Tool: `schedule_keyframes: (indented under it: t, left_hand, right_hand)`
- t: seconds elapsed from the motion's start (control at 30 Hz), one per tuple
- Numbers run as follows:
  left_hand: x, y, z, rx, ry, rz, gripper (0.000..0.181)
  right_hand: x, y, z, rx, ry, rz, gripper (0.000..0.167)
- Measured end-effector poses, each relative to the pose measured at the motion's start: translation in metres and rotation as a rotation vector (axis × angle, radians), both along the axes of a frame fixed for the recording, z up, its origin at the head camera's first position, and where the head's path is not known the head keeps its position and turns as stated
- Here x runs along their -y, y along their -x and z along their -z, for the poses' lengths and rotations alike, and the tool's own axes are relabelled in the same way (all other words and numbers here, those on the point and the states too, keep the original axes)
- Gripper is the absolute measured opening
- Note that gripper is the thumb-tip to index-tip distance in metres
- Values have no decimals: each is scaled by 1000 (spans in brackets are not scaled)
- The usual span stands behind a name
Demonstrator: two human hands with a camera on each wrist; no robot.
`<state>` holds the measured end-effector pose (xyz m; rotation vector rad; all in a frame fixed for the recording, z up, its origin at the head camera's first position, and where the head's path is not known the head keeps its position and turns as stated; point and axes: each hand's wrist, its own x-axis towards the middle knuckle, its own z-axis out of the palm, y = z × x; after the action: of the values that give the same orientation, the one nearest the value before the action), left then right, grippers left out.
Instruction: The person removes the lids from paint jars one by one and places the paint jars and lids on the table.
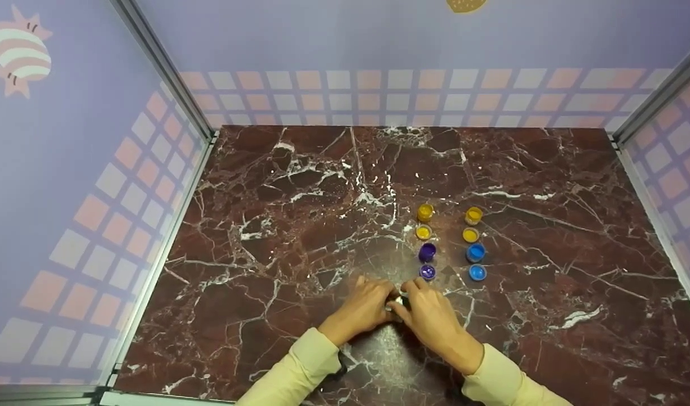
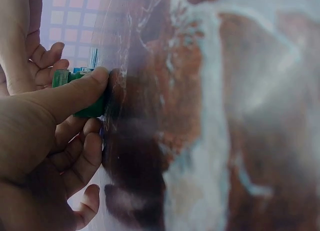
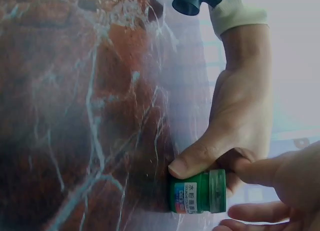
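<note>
A small green paint jar (image 3: 202, 192) with a printed label and a clear ridged lid (image 3: 217, 192) stands at the tabletop. My left hand (image 1: 367, 304) holds its body, the thumb pressed along the side in the left wrist view, where green jar (image 2: 90, 109) shows below that thumb. My right hand (image 1: 432, 316) is at the lid end; in the right wrist view its thumb and fingers lie loosely around the lid with a small gap. In the head view the hands largely hide the jar.
Beyond my hands are two opened yellow paint jars (image 1: 425, 212) (image 1: 473, 215), a purple jar (image 1: 427, 252) and a blue jar (image 1: 476, 252). Each has its paint-smeared lid in front, such as the purple lid (image 1: 427, 272) and blue lid (image 1: 477, 272). Patterned walls surround the marbled table (image 1: 300, 225).
</note>
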<state>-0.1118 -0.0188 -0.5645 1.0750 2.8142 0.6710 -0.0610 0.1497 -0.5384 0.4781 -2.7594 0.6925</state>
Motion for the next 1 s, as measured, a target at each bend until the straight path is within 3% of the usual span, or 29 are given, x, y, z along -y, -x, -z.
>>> schedule_keyframes:
  t: [0.3, 0.57, 0.77, 1.0]
  left_hand:
    - [-1, 0, -1, 4, -5, -4, 32]
    - [1, 0, 1, -2, 2, 2, 36]
    - [1, 1, 1, 1, -4, 7, 37]
    - [0, 0, -2, 22, 18, -5, 36]
  right_hand:
    - [3, 0, -4, 26, -62, -21, 32]
    - [-1, 3, -4, 13, -76, -156, 26]
    - [-7, 5, -1, -53, -76, -286, 26]
    - [-14, 7, 3, -65, -40, -397, 34]
